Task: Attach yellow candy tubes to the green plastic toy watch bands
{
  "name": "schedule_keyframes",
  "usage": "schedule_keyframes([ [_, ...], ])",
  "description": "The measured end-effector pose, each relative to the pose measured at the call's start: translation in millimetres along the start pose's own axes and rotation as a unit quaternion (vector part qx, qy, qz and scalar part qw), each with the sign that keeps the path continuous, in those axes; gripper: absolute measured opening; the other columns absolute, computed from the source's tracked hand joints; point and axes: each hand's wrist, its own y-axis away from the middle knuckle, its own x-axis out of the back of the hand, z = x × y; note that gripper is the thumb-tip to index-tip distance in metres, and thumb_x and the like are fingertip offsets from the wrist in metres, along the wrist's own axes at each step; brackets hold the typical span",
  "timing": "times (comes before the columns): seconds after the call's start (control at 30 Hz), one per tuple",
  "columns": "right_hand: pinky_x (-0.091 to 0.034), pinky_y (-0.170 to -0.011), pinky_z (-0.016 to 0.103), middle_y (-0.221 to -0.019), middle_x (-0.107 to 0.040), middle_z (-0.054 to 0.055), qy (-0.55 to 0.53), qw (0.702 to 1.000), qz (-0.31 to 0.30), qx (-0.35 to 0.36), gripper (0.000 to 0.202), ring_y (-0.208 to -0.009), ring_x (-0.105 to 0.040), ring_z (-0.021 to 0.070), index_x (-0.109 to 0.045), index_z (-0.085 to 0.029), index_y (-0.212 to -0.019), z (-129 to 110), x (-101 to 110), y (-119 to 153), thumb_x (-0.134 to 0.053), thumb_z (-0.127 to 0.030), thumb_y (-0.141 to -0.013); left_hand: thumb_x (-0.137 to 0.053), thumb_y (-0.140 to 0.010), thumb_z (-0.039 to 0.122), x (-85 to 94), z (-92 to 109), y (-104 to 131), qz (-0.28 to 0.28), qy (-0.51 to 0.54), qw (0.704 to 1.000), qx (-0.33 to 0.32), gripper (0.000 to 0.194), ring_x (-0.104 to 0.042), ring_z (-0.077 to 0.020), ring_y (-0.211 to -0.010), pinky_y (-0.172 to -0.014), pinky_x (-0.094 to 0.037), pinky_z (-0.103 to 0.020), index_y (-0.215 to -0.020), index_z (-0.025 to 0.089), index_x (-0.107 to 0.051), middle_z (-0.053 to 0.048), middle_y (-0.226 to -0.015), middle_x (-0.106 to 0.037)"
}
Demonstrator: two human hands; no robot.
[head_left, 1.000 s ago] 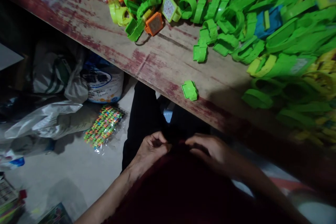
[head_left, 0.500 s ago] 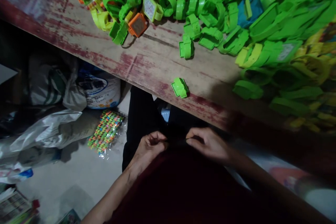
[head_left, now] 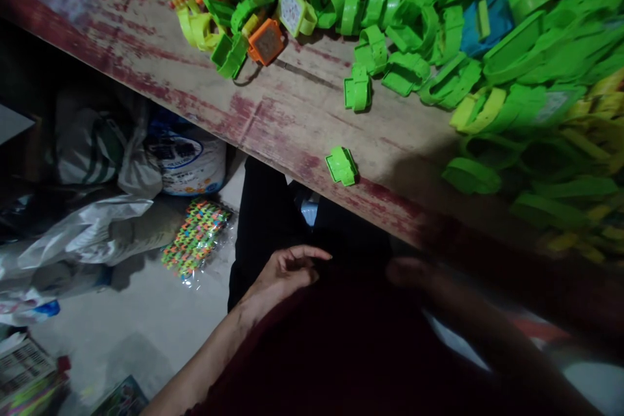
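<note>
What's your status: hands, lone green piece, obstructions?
Left hand, index finger extended, nothing visibly held. Right hand blurred, grip unclear. Lone green piece on table. Table edge between hands and piece.

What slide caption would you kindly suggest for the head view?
Left hand and blurred right hand apart before a worn table, a green plastic piece near its edge, others heaped beyond.

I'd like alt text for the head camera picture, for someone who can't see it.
A person's left hand and blurred right hand are apart before a worn wooden table. One small green watch-like piece lies near its edge, apart from a heap of mostly green plastic pieces.
</note>
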Motion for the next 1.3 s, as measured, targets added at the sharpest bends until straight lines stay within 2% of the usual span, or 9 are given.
schedule_keyframes([
  [0.13,-0.032,-0.045,0.022,-0.059,-0.040,-0.004,-0.072,0.997,0.004,-0.012,0.024,-0.049,-0.037,0.0091,-0.049,-0.019,-0.061,5,8,-5,-0.070,-0.030,-0.063,-0.059,-0.069,0.029,5.9,1,-1,-0.043,0.045,0.998,0.000,0.035,-0.059,-0.0161,-0.072,-0.068,-0.044,-0.025,-0.099,0.017,-0.072,-0.004,-0.085,-0.069],
  [0.33,-0.037,-0.046,0.026,-0.062,-0.051,0.001,-0.070,0.997,0.017,0.010,0.018,-0.053,-0.049,0.0146,-0.055,-0.020,-0.068,16,15,3,-0.063,-0.035,-0.074,-0.077,-0.070,0.037,6.3,-3,-3,-0.022,0.013,0.999,0.028,0.030,-0.058,-0.0111,-0.064,-0.065,-0.044,-0.022,-0.090,0.015,-0.073,-0.003,-0.078,-0.068],
  [0.53,-0.046,-0.061,0.029,-0.076,-0.060,0.003,0.159,0.979,0.058,0.110,0.034,-0.067,-0.055,0.0172,-0.062,-0.020,-0.092,27,19,5,-0.053,-0.052,-0.085,-0.074,-0.072,0.041,16.7,-5,5,0.041,-0.093,0.994,-0.030,0.045,-0.042,-0.0060,-0.048,-0.049,-0.032,-0.017,-0.109,0.017,-0.066,0.007,-0.056,-0.052],
  [0.63,-0.051,-0.071,0.039,-0.084,-0.068,0.009,0.250,0.937,0.182,0.165,0.042,-0.078,-0.063,0.0260,-0.067,-0.020,-0.092,61,30,7,-0.046,-0.056,-0.086,-0.063,-0.080,0.043,26.2,-8,10,0.097,-0.224,0.967,-0.075,0.037,-0.053,-0.0114,-0.057,-0.052,-0.039,-0.020,-0.107,0.018,-0.066,0.002,-0.066,-0.060],
  [0.77,-0.053,-0.074,0.043,-0.088,-0.072,0.011,0.239,0.917,0.267,0.177,0.041,-0.083,-0.067,0.0299,-0.069,-0.020,-0.089,89,24,10,-0.044,-0.052,-0.087,-0.055,-0.085,0.038,43.3,-10,8,0.146,-0.405,0.885,-0.180,0.028,-0.063,-0.0231,-0.095,-0.085,-0.049,-0.033,-0.103,0.021,-0.069,-0.007,-0.100,-0.068],
  [0.93,-0.053,-0.083,0.040,-0.098,-0.071,0.010,0.260,0.910,0.166,0.276,0.039,-0.093,-0.067,0.0286,-0.070,-0.020,-0.098,66,7,4,-0.045,-0.049,-0.090,-0.051,-0.089,0.049,52.5,-6,16,0.056,-0.464,0.878,-0.106,0.038,-0.063,-0.0257,-0.102,-0.092,-0.049,-0.039,-0.112,0.022,-0.067,-0.008,-0.113,-0.067],
  [1.03,-0.048,-0.094,0.045,-0.107,-0.068,0.011,0.260,0.911,0.071,0.312,0.045,-0.107,-0.062,0.0305,-0.068,-0.021,-0.109,66,9,-3,-0.045,-0.054,-0.090,-0.051,-0.090,0.048,49.6,-7,29,0.034,-0.506,0.847,-0.160,0.040,-0.061,-0.0253,-0.107,-0.096,-0.048,-0.039,-0.120,0.024,-0.064,-0.009,-0.120,-0.064],
  [1.17,-0.034,-0.107,0.054,-0.106,-0.068,0.010,0.258,0.897,0.082,0.350,0.050,-0.111,-0.058,0.0318,-0.068,-0.021,-0.112,79,13,-17,-0.046,-0.060,-0.088,-0.039,-0.097,0.036,43.1,-12,45,0.006,-0.556,0.793,-0.249,0.037,-0.056,-0.0241,-0.115,-0.103,-0.042,-0.041,-0.124,0.025,-0.063,-0.008,-0.126,-0.061],
  [1.3,-0.047,-0.092,0.039,-0.119,-0.058,0.009,0.278,0.889,0.064,0.359,0.038,-0.106,-0.059,0.0250,-0.065,-0.025,-0.118,72,4,-30,-0.053,-0.044,-0.088,-0.040,-0.098,0.029,32.2,-16,55,0.007,-0.563,0.774,-0.292,0.032,-0.057,-0.0214,-0.111,-0.098,-0.045,-0.035,-0.117,0.024,-0.066,-0.008,-0.119,-0.063],
])
